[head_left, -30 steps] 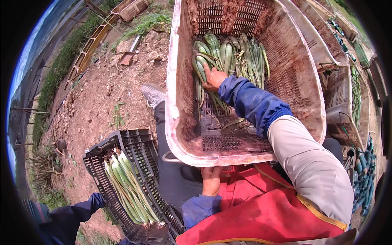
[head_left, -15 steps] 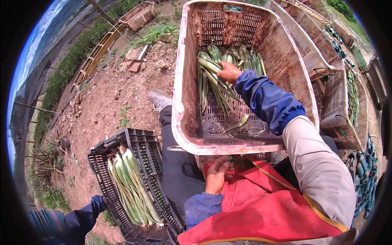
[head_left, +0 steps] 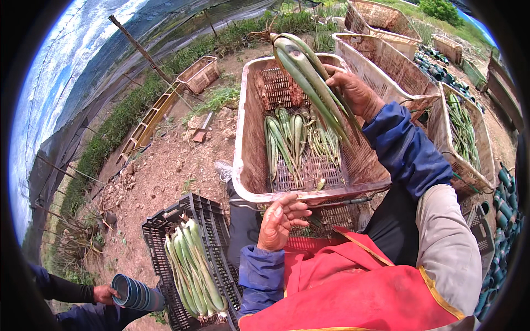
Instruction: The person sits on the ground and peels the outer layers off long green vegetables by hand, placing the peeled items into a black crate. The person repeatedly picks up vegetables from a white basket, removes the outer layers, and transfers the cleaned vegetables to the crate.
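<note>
At the lower left corner another person's hand (head_left: 104, 293) holds a stack of blue pots (head_left: 137, 294) beside a black crate (head_left: 190, 220) that sits on bare dirt. Long green leaves (head_left: 194, 270) lie lengthwise in this crate, filling its middle.

Just right of it, the left hand (head_left: 281, 220) rests under the near rim of a pinkish plastic crate (head_left: 248, 149), fingers curled loosely around nothing, touching the rim's underside. Inside that crate, more green leaves (head_left: 292, 140) lie on the slatted bottom toward its far end, with thinner ones at their right.

Above the crate's right wall, the right hand (head_left: 353, 91) is closed round a long green plant (head_left: 309, 77), lifted clear of the crate, its root end up near the far rim and its leaf tips pointing down toward the right wall.

Further right, a second pinkish crate (head_left: 386, 66) stands empty-sided against the first, and a third crate (head_left: 475, 165) at the right edge holds slim green stalks (head_left: 461, 124).
</note>
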`<state>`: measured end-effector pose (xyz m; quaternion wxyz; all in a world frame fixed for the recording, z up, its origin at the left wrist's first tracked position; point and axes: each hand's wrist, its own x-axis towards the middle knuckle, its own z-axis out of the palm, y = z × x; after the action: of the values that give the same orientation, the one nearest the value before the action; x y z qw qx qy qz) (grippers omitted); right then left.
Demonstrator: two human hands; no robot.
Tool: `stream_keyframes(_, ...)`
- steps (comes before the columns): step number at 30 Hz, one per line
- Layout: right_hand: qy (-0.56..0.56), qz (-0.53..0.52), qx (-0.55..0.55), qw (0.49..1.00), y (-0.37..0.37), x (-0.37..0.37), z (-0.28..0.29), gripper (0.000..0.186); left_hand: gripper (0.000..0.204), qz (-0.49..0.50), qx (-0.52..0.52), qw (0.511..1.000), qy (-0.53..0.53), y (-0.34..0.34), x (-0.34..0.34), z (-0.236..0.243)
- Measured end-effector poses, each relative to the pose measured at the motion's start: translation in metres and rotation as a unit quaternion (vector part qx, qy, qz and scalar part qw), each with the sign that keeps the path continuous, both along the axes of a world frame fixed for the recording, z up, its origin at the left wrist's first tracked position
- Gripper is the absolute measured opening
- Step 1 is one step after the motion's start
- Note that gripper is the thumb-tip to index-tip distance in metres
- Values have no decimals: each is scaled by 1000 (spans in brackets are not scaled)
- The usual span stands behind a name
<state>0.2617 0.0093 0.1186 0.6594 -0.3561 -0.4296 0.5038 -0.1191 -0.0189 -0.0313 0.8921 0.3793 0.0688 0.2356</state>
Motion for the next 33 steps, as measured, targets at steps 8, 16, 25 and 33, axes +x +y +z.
stream_keyframes(8, 1, 97, -59, 994, -70, -113, 8, 65, 73, 184, 42, 979, -82, 58, 90, 93)
stream_keyframes(16, -401, 222, -45, 888, -79, -112, -2, 64, 36, 231, -37, 972, -28, 29, 61, 60)
stream_keyframes(25, -332, 72, -129, 932, -62, -114, -7, 61, 64, 243, 263, 914, 192, -10, 61, 79)
stream_keyframes(33, -456, -69, -34, 887, -44, -118, -43, 70, 82, 244, 394, 833, 301, -13, 69, 69)
